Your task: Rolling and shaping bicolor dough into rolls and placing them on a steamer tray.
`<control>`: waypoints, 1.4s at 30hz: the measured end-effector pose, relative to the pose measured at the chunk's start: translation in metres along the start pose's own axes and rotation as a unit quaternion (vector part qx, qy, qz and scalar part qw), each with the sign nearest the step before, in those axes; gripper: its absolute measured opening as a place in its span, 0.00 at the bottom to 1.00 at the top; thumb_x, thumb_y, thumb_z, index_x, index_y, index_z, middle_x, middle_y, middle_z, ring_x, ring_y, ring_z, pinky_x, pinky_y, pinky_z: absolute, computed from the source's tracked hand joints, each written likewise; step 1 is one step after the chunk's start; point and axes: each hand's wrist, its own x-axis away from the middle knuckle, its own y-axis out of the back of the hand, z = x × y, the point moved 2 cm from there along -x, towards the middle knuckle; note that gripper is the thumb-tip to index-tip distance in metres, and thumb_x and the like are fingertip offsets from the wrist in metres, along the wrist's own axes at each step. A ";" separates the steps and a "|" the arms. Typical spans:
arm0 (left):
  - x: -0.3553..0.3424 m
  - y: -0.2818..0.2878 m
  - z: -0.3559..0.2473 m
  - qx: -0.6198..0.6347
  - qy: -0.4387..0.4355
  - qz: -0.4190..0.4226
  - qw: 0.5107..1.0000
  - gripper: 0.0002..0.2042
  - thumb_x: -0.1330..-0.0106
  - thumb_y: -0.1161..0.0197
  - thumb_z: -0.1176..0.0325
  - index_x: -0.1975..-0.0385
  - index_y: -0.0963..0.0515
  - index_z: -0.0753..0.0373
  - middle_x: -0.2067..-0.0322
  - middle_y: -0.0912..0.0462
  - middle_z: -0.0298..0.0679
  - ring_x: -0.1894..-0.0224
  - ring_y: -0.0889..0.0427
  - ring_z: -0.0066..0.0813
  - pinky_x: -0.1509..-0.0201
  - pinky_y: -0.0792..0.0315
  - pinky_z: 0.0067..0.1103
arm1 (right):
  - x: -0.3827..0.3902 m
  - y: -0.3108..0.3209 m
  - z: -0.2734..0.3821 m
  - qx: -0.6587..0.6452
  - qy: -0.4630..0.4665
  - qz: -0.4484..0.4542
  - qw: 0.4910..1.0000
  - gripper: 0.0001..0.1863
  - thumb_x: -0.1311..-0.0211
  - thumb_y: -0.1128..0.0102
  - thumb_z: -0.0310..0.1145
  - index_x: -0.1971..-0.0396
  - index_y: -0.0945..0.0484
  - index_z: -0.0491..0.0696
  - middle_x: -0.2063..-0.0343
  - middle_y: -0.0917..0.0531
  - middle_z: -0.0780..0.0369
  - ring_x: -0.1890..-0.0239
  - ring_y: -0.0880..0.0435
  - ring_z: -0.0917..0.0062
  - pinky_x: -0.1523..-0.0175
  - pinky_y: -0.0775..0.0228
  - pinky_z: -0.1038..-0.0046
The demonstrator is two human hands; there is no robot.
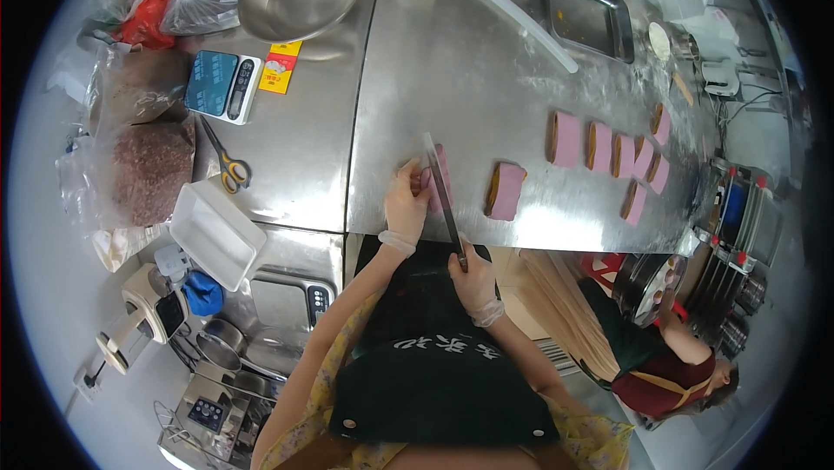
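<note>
Pink on top and brown along the sides, several cut pieces lie on a steel bench [408, 53], and one narrow pink piece [446, 170] lies under the blade of a long knife [441, 188]. The left hand [406, 202] is half closed, its fingers bent and its thumb drawn in, with a bit of the pink showing between them; it has hold of the piece along its left side, though how firmly cannot be told. The right hand [473, 283] is closed around the knife's dark handle, just below the bench's near edge, and the blade runs up and slightly leftward from it across the piece. The pink piece thus lies directly beside the left hand, on its right, and beyond the right hand. A clear glove cuff shows at each wrist.

To the right of the knife, a single thick block [505, 191] stands apart, near the bench's near edge. Farther right, a loose group of pink slices [623, 155] lies on the bench, some touching or nearly so. Behind them are a long white rod [514, 18] and a steel tray [591, 14]. On the left side are yellow-handled scissors [233, 172] and a white scale [243, 88].
</note>
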 end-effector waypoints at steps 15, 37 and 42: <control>0.001 -0.010 0.005 -0.087 -0.024 0.002 0.996 0.18 0.41 0.37 0.78 0.50 0.25 0.59 0.64 0.19 0.42 0.60 0.18 0.41 0.58 0.23 0.34 | -0.047 -0.042 -0.007 0.121 0.045 -0.030 0.991 0.17 0.31 0.45 0.36 0.49 0.21 0.41 0.79 0.18 0.48 0.78 0.17 0.54 0.73 0.25 0.56; -0.072 -0.012 -0.017 -0.201 -0.139 0.203 0.948 0.20 0.54 0.26 0.76 0.59 0.21 0.59 0.60 0.21 0.42 0.54 0.20 0.40 0.54 0.22 0.31 | -0.278 0.073 -0.018 0.408 0.326 -0.202 0.828 0.30 0.40 0.36 0.46 0.43 0.26 0.44 0.69 0.20 0.61 0.63 0.17 0.71 0.71 0.24 0.69; -0.063 -0.009 -0.018 -0.069 -0.134 0.139 0.979 0.16 0.53 0.29 0.82 0.63 0.21 0.61 0.66 0.19 0.40 0.66 0.16 0.36 0.59 0.21 0.24 | -0.369 0.115 -0.001 0.382 0.360 -0.359 0.772 0.18 0.36 0.46 0.30 0.48 0.23 0.43 0.64 0.18 0.59 0.57 0.16 0.68 0.66 0.20 0.67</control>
